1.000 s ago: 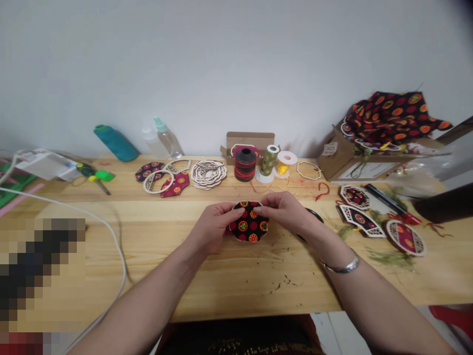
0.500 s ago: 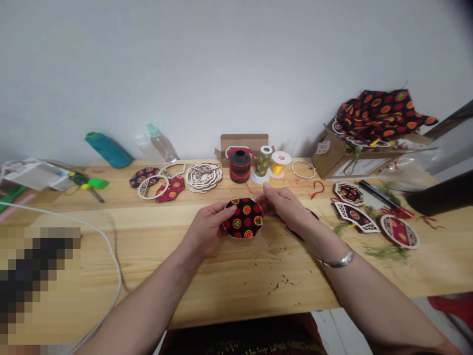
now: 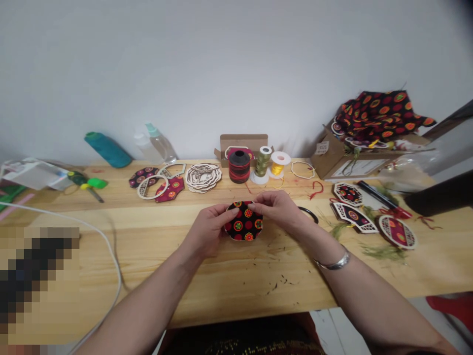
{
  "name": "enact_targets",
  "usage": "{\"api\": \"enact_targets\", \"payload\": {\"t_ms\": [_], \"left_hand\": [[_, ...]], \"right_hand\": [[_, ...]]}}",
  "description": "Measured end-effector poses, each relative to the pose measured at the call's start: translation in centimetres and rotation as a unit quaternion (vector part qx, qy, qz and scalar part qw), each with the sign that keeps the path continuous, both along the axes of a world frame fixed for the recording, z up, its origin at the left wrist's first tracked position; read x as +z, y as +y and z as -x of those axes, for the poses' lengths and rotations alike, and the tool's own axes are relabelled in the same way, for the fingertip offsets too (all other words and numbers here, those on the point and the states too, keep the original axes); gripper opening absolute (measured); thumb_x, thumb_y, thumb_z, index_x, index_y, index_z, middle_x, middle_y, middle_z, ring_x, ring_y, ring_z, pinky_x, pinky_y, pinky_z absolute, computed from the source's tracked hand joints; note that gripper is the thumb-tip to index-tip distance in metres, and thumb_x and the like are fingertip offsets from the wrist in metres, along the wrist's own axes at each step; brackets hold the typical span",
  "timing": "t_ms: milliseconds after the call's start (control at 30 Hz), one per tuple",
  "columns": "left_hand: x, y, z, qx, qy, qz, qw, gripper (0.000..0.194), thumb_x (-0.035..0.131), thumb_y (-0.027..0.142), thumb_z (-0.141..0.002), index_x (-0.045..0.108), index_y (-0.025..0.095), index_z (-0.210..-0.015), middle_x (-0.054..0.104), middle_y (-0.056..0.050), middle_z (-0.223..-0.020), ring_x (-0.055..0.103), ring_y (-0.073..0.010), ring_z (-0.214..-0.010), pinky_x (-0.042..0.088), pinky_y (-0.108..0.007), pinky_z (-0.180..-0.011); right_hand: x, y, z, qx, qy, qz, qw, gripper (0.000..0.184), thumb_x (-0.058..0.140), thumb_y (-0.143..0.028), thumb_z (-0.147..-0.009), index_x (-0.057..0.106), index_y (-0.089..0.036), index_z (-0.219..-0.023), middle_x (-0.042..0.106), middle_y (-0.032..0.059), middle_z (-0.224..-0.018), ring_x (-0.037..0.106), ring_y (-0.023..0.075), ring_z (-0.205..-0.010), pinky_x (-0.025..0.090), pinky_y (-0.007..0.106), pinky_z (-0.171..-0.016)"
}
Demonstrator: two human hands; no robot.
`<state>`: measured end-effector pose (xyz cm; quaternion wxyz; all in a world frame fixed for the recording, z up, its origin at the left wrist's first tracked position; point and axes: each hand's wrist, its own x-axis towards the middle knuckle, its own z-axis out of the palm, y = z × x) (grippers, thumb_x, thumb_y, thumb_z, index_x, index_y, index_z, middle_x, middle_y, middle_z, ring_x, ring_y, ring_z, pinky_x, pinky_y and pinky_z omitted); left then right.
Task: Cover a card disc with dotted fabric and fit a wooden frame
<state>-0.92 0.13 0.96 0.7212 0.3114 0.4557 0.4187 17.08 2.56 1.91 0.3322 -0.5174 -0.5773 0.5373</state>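
Note:
Between my hands, above the table, is a flat, roughly octagonal piece of black fabric (image 3: 242,228) with red, orange and green flower dots and a thin pale edge. My left hand (image 3: 213,224) grips its left side, thumb on top and fingers hidden underneath. At its upper right edge, my right hand (image 3: 278,209) pinches it with the thumb on the patterned face. Whatever lies behind the piece is hidden. Beneath my right wrist, a black curved handle (image 3: 309,214) shows in part on the table.
Thread spools, one red-black (image 3: 239,167), one green (image 3: 263,162), one yellow (image 3: 279,166), stand at the back. Left of them lie stacked wooden frames (image 3: 203,178). Finished-looking ornaments (image 3: 397,231) and a fabric-topped cardboard box (image 3: 354,162) are on the right. A white cable (image 3: 107,241) crosses the left side.
My right hand has come down onto the fabric piece, and its thumb now presses on the upper right of the face. My left hand keeps its hold.

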Motion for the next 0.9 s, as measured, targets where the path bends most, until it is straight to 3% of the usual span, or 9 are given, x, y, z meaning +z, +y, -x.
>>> {"api": "enact_targets", "payload": {"t_ms": [267, 367, 533, 767, 900], "left_hand": [[0.5, 0.0, 0.1, -0.037, -0.026, 0.048, 0.998, 0.024, 0.076, 0.019, -0.065, 0.075, 0.007, -0.085, 0.076, -0.013, -0.075, 0.068, -0.0190, -0.058, 0.056, -0.029, -0.053], [0.5, 0.0, -0.1, -0.010, -0.031, 0.055, 0.998, 0.017, 0.073, 0.015, -0.067, 0.075, 0.006, -0.082, 0.076, -0.013, -0.073, 0.069, -0.0201, -0.060, 0.057, -0.030, -0.056], [0.6, 0.2, -0.1, 0.038, -0.058, 0.039, 0.997, 0.024, 0.070, 0.013, -0.070, 0.074, 0.006, -0.093, 0.076, -0.016, -0.093, 0.072, -0.0249, -0.079, 0.060, -0.036, -0.069], [-0.2, -0.3, -0.3, 0.015, -0.063, -0.009, 0.998, 0.022, 0.077, 0.021, -0.068, 0.075, 0.010, -0.087, 0.076, -0.011, -0.079, 0.071, -0.0201, -0.068, 0.059, -0.033, -0.066], [-0.6, -0.4, -0.4, -0.001, -0.046, -0.032, 0.998, 0.026, 0.080, 0.027, -0.067, 0.076, 0.011, -0.086, 0.076, -0.011, -0.079, 0.070, -0.0205, -0.068, 0.056, -0.033, -0.068]], "right_hand": [[0.0, 0.0, -0.4, 0.010, -0.004, 0.000, 1.000, 0.029, 0.070, -0.043, -0.069, 0.067, -0.015, -0.066, 0.058, -0.0011, -0.060, 0.045, 0.0102, -0.055, 0.034, 0.025, -0.055], [-0.3, 0.1, -0.5, -0.014, 0.025, 0.000, 1.000, 0.045, 0.060, -0.058, -0.076, 0.068, -0.015, -0.070, 0.059, 0.0003, -0.059, 0.045, 0.0107, -0.054, 0.033, 0.026, -0.054], [-0.7, 0.5, -0.7, -0.057, 0.043, 0.019, 0.997, 0.061, 0.049, -0.070, -0.079, 0.071, -0.013, -0.078, 0.064, 0.0049, -0.060, 0.054, 0.0132, -0.057, 0.036, 0.027, -0.054], [-0.3, 0.3, -0.4, -0.034, 0.056, -0.018, 0.998, 0.036, 0.075, -0.048, -0.064, 0.071, -0.016, -0.082, 0.069, 0.0031, -0.077, 0.056, 0.0130, -0.066, 0.045, 0.027, -0.063], [-0.4, 0.3, -0.1, -0.034, 0.032, -0.014, 0.999, 0.031, 0.076, -0.044, -0.062, 0.070, -0.016, -0.075, 0.068, 0.0024, -0.072, 0.055, 0.0127, -0.063, 0.044, 0.028, -0.060]]}}
